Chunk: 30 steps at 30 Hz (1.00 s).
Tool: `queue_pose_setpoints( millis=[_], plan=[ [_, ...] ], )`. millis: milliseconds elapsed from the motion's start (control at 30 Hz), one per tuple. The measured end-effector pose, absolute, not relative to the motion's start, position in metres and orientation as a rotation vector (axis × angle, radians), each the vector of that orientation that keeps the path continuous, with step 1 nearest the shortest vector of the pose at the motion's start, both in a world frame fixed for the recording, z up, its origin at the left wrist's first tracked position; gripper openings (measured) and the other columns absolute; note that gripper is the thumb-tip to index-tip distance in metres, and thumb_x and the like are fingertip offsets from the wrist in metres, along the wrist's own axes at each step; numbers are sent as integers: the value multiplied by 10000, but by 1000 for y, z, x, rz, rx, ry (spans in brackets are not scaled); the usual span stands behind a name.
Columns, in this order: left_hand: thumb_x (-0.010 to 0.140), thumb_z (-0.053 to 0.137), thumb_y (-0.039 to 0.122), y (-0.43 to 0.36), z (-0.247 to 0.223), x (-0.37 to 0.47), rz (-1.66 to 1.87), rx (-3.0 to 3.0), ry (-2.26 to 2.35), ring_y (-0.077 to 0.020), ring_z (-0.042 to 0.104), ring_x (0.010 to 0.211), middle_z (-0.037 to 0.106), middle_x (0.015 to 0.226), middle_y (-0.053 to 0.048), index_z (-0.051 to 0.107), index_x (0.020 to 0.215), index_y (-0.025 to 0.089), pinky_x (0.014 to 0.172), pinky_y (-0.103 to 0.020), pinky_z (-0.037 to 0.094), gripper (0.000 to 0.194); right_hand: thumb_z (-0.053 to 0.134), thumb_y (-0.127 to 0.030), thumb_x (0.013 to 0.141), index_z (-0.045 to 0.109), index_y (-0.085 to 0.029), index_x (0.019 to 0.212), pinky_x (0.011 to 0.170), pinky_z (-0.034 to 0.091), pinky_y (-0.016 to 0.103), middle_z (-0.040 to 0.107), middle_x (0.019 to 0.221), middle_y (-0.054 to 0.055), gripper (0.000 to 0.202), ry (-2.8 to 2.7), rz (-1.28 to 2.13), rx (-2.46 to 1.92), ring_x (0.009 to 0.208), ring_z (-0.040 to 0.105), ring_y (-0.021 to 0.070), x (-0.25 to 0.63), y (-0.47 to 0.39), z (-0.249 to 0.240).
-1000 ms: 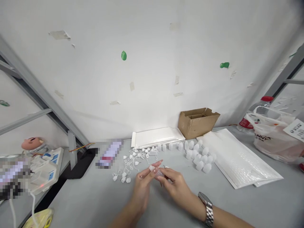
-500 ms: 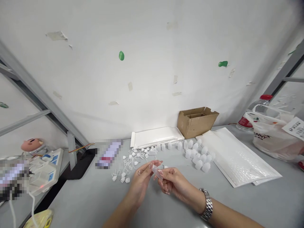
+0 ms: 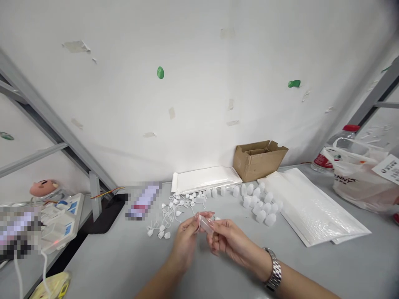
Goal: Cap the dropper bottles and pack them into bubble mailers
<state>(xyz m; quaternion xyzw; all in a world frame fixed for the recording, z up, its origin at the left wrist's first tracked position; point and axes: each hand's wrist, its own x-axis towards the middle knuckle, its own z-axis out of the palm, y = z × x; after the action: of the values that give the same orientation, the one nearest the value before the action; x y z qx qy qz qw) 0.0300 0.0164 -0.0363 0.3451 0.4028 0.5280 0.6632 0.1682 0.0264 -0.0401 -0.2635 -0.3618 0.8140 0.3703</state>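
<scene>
Translucent tube (image 3: 206,224) sits at six o'clock in my remote view, right hand (image 3: 230,237) pinching its body, left hand (image 3: 186,234) closed round its ten-o'clock end, I judge to steady it; corded white pieces (image 3: 178,213) lie handy at ten.

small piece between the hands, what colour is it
The small piece is translucent and whitish; it shows in the head view, the only one.
</scene>
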Motion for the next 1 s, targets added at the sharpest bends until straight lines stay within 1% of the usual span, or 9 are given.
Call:
queue_pose_setpoints(
  millis=[67,133,233,367,533,633,700,867,1000],
  plan=[
    [709,664,430,19,-38,29,1235,762,971,-317,528,1125,714,981,-133,729,815,135,1008,-431,303,320,734,-412,664,667,-105,660,501,388,225,616,571,6,314,-986,1956,-756,479,523,89,168,28,-39],
    [675,700,413,20,-40,30,1266,692,980,-312,510,1151,711,1006,-127,731,831,143,1013,-424,300,314,783,-369,602,686,-116,700,516,394,224,627,570,-11,288,-1039,1840,-844,503,540,98,167,29,-40],
    [642,734,393,20,-45,32,1277,592,926,-292,481,1190,697,1060,-115,728,831,161,1011,-403,317,299,756,-400,627,679,-117,654,491,376,219,598,508,-24,294,-1071,1791,-891,470,520,92,165,27,-43],
    [685,685,444,16,-47,34,1244,588,888,-286,523,1136,700,1039,-113,712,752,167,973,-417,365,286,699,-441,692,637,-108,570,459,354,212,589,503,-3,361,-1008,1904,-805,425,491,75,163,22,-44],
    [738,622,465,15,-46,36,1213,707,900,-295,501,1159,698,1037,-125,718,700,150,1010,-407,316,332,723,-356,699,674,-62,692,438,315,193,546,467,-13,299,-741,2134,-627,395,431,49,164,21,-47],
    [744,626,434,15,-47,36,1225,773,877,-305,500,1157,697,1050,-124,738,784,151,1017,-416,300,308,733,-296,702,681,-40,736,445,301,182,494,452,-37,264,-557,2278,-545,405,398,34,166,24,-50],
    [748,628,413,16,-47,35,1223,811,874,-302,516,1137,697,1055,-121,738,854,154,1018,-414,296,301,734,-280,707,679,-38,741,447,297,173,493,465,-34,251,-486,2343,-502,420,402,32,168,26,-52],
    [778,594,419,21,-39,29,1138,781,839,-285,506,1160,688,1083,-117,722,927,154,1029,-395,292,330,718,-326,720,673,-52,758,435,284,167,511,455,-30,280,-477,2367,-457,403,394,36,170,30,-55],
    [772,605,419,24,-36,27,1146,689,818,-262,499,1179,696,1072,-103,712,945,171,1041,-384,289,320,659,-342,772,662,-69,755,437,285,174,510,441,-31,274,-516,2383,-442,389,389,43,170,29,-57]
  ],
)
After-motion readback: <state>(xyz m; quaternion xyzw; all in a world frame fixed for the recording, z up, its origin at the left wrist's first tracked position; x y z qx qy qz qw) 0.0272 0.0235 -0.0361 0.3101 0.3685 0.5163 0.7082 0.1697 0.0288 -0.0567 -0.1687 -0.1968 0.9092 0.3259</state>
